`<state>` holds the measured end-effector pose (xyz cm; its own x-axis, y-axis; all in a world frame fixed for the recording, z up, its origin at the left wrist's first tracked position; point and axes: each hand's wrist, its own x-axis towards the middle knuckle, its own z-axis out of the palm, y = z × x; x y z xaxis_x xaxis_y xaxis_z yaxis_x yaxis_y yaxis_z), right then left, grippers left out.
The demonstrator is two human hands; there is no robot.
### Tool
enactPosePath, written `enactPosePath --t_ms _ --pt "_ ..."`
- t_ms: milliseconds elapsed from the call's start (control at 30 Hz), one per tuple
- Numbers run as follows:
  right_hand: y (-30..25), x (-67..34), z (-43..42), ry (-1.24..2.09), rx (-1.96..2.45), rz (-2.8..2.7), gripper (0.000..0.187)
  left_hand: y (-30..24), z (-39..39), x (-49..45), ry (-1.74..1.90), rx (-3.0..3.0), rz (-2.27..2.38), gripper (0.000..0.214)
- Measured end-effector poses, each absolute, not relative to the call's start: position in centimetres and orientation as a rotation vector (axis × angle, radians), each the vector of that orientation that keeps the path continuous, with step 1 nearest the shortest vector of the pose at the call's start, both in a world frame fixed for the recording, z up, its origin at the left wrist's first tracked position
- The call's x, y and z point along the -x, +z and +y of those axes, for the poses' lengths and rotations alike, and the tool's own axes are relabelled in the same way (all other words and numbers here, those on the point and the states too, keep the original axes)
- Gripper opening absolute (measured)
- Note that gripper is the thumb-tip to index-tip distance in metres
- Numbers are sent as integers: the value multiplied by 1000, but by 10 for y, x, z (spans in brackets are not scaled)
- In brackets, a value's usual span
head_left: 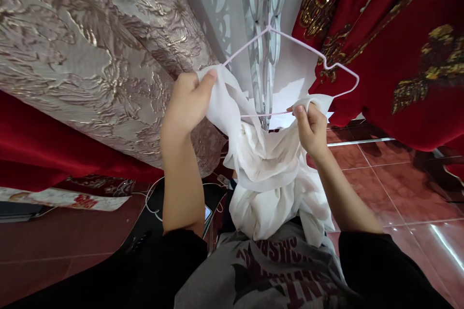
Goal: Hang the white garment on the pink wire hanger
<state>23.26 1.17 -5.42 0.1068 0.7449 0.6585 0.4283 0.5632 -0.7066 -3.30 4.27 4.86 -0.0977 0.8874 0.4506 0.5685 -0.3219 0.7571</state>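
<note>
White garment: gathered below the pink hanger, its bulk falling in loose folds toward my grey shirt. The hanger's left end is hidden by the cloth; its right tip is bare, and its lower bar runs across the garment's opening. My left hand grips fabric beside the hanger's left arm, thumb on top. My right hand pinches a fold by the hanger's lower right side. Judgement: I likely hold both sides apart to keep the opening spread, as such limp cloth would sag inward. Whether the hook bears weight, I cannot tell. Behind the hanger: pale scrolled metalwork. Left of it: brocade cloth. Right of it: red gold-trimmed cloth, probably hung for display.
</note>
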Motion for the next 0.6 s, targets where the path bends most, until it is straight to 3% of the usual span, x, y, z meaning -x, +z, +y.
enactPosePath --t_ms 133,267,367,600 --pt "-46 -238 7 373 1031 -1411 43 64 44 27 1063 -2008 1994 55" --pt "-40 -269 15 410 929 -1096 41 52 50 37 1358 -2044 1899 23" --pt "-32 -309 28 482 819 -996 41 39 52 50 1494 -2082 1676 15" --pt "10 -362 58 940 785 -1355 29 36 49 58 1595 -2058 1507 31"
